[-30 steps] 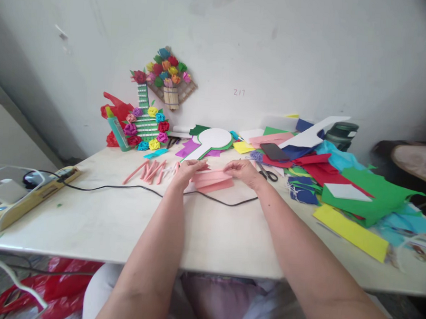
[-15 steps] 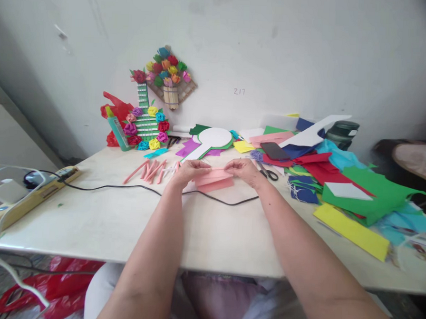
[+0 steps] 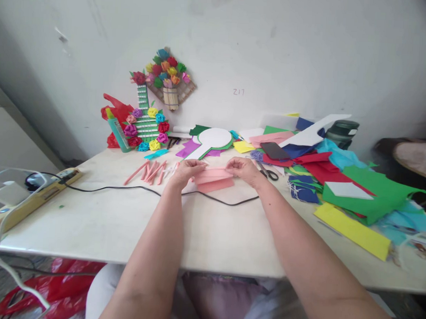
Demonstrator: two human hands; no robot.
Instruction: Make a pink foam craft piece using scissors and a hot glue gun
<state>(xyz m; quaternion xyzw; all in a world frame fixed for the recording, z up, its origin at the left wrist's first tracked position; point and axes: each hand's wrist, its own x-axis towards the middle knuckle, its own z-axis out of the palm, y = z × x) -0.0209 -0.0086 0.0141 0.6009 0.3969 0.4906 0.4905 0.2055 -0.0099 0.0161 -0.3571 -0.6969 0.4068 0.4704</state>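
A pink paper piece (image 3: 215, 174) spans the space between my two hands, over the middle of the table. My left hand (image 3: 188, 171) pinches its left end, and my right hand (image 3: 243, 170) pinches its right end. Just beneath lies another pink paper layer (image 3: 216, 185); whether the two are joined I cannot tell. Several rolled pink strips (image 3: 151, 171) lie left of my left hand. Black-handled scissors (image 3: 269, 174) rest right of my right hand. A white round cutout with green edging (image 3: 214, 137) lies behind my hands.
A black cable (image 3: 228, 203) crosses the table in front of the papers. At the left are a power strip (image 3: 54, 192) and a glue bottle (image 3: 119, 134). Paper flowers (image 3: 154, 144) stand behind. A phone (image 3: 275, 151), coloured sheets (image 3: 352, 228) and a dark jar (image 3: 341, 133) occupy the right.
My left hand has shifted slightly left, and its fingertips sit a little farther from my right hand's. Both hands still hold the pink paper.
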